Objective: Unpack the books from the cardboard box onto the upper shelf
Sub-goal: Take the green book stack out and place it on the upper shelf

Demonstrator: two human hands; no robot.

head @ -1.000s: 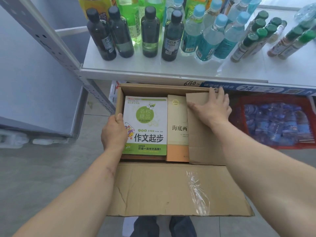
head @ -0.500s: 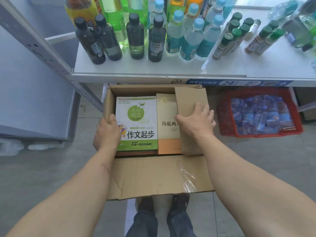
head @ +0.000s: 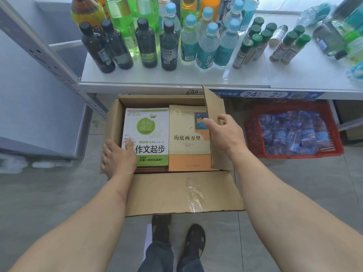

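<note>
- Both forearms bare, no sleeves in view
- left hand (head: 117, 160) and right hand (head: 224, 134) bare, without gloves
- Dark blue trousers (head: 157, 258)
- Black openwork shoes (head: 195, 238)

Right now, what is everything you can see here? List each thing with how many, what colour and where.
cardboard box: one, brown, open on the floor below the shelf
green and white book: one, left in the box
cream and orange book: one, right in the box
shelf: one, white, above the box
dark bottles: four, black caps, left front of the shelf
blue-capped bottles: several, clear and teal, middle of the shelf
green-capped bottles: several, right on the shelf
red basket: one, on the floor right of the box, holds wrapped bottles
left hand: on the green and white book's near left corner
right hand: grips the right flap
shoes: two, dark, on the floor
</note>
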